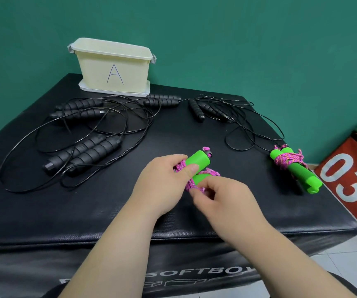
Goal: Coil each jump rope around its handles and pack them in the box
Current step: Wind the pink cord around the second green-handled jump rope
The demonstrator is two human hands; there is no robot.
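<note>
**Colours and Patterns**

Held jump rope [197,163]: bright green handles, pink-and-white braided cord. Coiled jump rope [291,168]: same green and pink, with orange flecks. Loose jump ropes [83,127]: black throughout, ribbed grips. Box [114,68]: cream, with a dark "A". Padded platform [66,201]: black, white lettering. Wall [237,39]: teal.

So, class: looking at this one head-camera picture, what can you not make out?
- Inside of the box: hidden by its front wall.
- Rope end under the right hand: covered by fingers.
- How the black ropes are tangled: cords too thin to follow.
- Red block at the right: cut off by the edge.
</note>
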